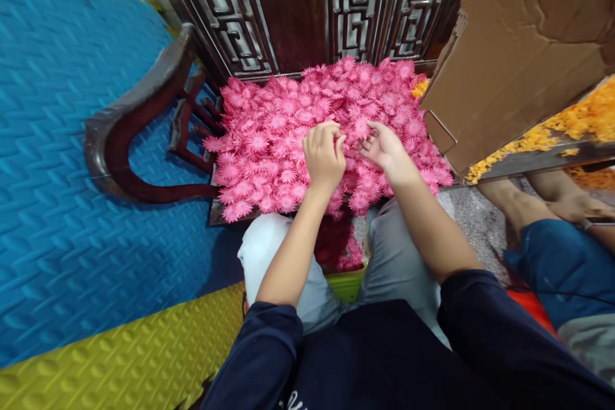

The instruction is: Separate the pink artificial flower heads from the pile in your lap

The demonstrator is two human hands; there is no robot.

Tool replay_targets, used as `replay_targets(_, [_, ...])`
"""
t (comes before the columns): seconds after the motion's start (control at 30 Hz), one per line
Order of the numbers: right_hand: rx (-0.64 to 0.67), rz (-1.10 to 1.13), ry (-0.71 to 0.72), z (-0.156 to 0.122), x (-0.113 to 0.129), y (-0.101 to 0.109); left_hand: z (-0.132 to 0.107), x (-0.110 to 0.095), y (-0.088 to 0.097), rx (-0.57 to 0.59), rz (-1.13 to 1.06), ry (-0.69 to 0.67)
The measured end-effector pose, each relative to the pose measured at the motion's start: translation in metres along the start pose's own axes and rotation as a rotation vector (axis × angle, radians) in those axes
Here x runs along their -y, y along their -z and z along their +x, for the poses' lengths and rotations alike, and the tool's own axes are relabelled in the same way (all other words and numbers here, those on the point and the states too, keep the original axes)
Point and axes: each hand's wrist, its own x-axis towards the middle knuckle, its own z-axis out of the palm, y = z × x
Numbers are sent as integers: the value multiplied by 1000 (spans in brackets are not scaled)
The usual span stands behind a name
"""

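Both hands are over a pile of pink artificial flowers [283, 122] with pointed petals. My left hand [324, 154] is closed, its fingers curled toward the thumb; anything between the fingertips is hidden. My right hand [383, 148], just to its right, has its palm turned inward and its fingers bent. Its thumb and fingers are at the edge of one pink flower [360, 127], which appears pinched there, between the two hands. The loose flowers cover most of a dark wooden seat [218, 213] in front of my knees.
A curved wooden armrest [110, 141] borders the pile on the left, and a carved backrest [300, 6] rises behind. At right stands a cardboard sheet [519, 57] beside orange flowers [571, 116]. Another person's legs [562, 256] are close on the right. Blue matting [72, 141] covers the left floor.
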Motion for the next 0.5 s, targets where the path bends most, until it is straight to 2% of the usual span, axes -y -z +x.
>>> replay_targets(0.1, [24, -92, 88, 3, 1, 3, 6, 7, 3, -56, -277, 179])
replay_targets(0.2, [57, -234, 161, 2, -4, 3, 14, 17, 3, -52, -548, 334])
replay_targets(0.27, [81, -345, 239, 1, -8, 2, 17, 23, 2, -52, -631, 393])
replay_targets(0.37, [198, -406, 299, -5, -12, -3, 20, 27, 2, -43, -670, 453])
replay_targets(0.5, [351, -450, 331, -16, -15, -10, 19, 23, 4, 41, -764, 465])
